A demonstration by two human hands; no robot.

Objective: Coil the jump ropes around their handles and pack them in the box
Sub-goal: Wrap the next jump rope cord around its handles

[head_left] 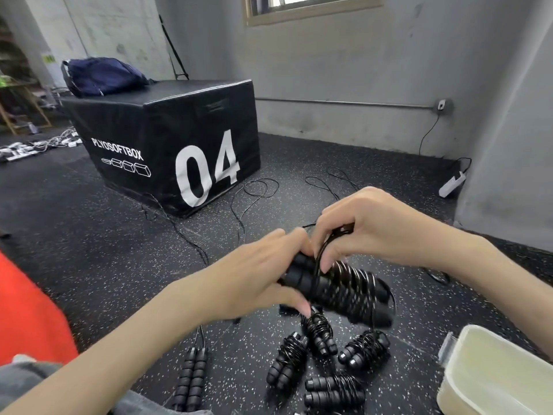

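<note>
Left hand: the left hand (257, 274), at the middle of the frame, grips the near end of a pair of black ribbed foam jump-rope handles (338, 290), fingers curled round both so they stay side by side.
Right hand: the right hand (368, 229), just above and right of it, pinches a thin black cord (317, 266) where it meets the handles.
Rope in hand: held above the floor at centre frame; the far half already carries tight turns of cord, the near half is bare foam. It is blurred, so the number of turns cannot be told.
Loose cord: the rest trails in slack loops on the black speckled rubber floor (104, 235) towards the upper middle.
Finished bundles: four coiled black rope bundles (324, 366) lie on the floor at lower centre.
Uncoiled pair: another pair of black foam handles (191, 375), unwound, lies at lower left of them.
Box: the pale translucent plastic box (496, 375) sits at the lower right corner, open, with no ropes visible inside.
Handling: probably light; the foam looks soft and grippy, so holding both handles together near one end seems right. The cord looks thin, springy and smooth, likely to unwind unless kept under tension and the last turn tucked.
Stage: coiling, by my reading; packing not yet begun.
</note>
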